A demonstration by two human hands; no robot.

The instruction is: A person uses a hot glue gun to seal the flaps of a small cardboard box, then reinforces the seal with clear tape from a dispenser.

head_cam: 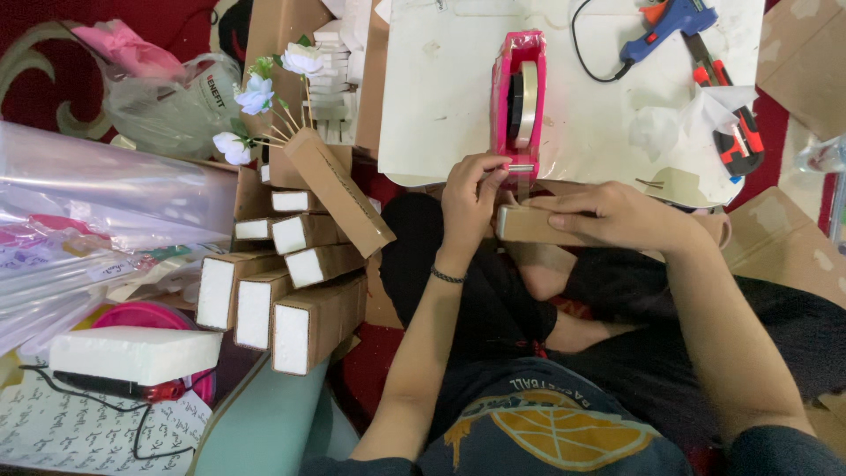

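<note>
My right hand (621,217) lies flat over a brown paper-wrapped block (527,226), holding it above my lap. My left hand (470,196) pinches a strip of clear tape at the mouth of a pink tape dispenser (518,97), just above the block's left end. The dispenser stands on the near edge of a white board (441,106) in front of me.
A pile of brown-wrapped foam blocks (291,291) lies to my left, with white artificial flowers (260,92) behind. A bare foam block (132,353) sits on a pink tub. A blue glue gun (670,22) and utility knives (736,132) lie on the board's far right.
</note>
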